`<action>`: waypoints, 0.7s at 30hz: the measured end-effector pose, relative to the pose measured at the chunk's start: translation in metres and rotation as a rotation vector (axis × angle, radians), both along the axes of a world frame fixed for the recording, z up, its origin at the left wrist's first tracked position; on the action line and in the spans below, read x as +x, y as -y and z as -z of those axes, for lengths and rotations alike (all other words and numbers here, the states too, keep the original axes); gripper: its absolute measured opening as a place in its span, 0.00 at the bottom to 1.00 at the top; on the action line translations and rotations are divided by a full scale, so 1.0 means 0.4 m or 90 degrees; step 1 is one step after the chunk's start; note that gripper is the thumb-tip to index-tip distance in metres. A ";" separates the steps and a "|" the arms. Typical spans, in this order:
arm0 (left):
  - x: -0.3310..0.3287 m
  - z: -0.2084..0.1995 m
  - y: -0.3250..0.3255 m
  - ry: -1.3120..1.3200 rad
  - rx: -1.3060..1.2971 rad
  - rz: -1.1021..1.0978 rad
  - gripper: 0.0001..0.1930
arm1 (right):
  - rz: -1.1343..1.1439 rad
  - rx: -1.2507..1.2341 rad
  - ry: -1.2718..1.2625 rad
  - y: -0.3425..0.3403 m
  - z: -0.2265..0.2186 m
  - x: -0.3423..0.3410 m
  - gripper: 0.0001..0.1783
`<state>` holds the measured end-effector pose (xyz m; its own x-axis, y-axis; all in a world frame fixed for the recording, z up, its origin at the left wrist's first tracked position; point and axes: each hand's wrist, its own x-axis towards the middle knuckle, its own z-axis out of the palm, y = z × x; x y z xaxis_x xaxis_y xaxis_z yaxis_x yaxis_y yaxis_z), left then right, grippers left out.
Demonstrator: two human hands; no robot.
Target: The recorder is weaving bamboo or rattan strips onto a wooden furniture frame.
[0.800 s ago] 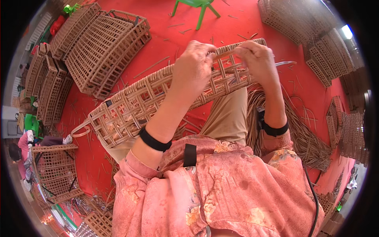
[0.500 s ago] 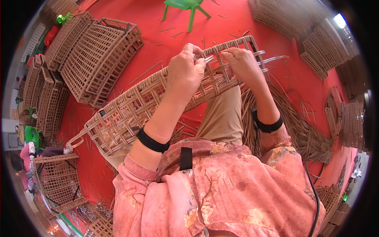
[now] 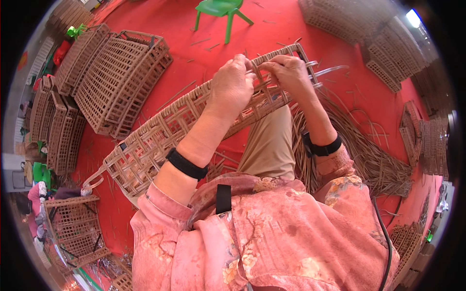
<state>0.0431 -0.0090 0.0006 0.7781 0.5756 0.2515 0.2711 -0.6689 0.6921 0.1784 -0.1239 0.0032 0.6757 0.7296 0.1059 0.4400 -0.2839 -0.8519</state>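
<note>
Across my lap lies a long brown woven basket (image 3: 160, 127), tilted so its far right end is higher in view. My left hand (image 3: 232, 86) is closed at the basket's upper rim, its fingers pinching at the weave; what lies between them is mostly hidden. Close beside it, my right hand (image 3: 289, 75) has thumb and fingers pinched together over the rim, on what looks like a strand. Pale strand ends (image 3: 332, 70) stick out past the basket's right end. A looped strand (image 3: 93, 182) hangs from its left end.
A large bundle of loose strands (image 3: 359, 150) lies on the red floor to my right. Stacked woven baskets (image 3: 119, 80) stand at the left, with more stacks (image 3: 393, 58) at the far right. A green stool (image 3: 221, 8) stands ahead. Another person sits at the left edge beside a basket (image 3: 77, 225).
My right hand has moved left along the rim, nearer my left hand, and its fingers have drawn together. The view has shifted slightly; the basket stays in place on my lap.
</note>
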 end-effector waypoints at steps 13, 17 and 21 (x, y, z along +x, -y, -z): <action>-0.522 0.180 0.125 -0.024 0.416 -0.015 0.27 | 0.141 0.119 0.463 0.049 0.118 0.146 0.11; -0.562 0.215 0.078 -0.089 0.594 -0.139 0.25 | 0.137 0.122 0.246 0.046 0.111 0.141 0.11; -0.550 0.196 0.050 -0.079 0.568 -0.157 0.25 | 0.125 0.146 0.179 0.060 0.144 0.160 0.11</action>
<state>-0.1769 -0.0289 -0.0778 0.7105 0.3622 0.6033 0.5139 -0.8527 -0.0933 0.2423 -0.1481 -0.0542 0.7207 0.5262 0.4512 0.6216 -0.2024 -0.7568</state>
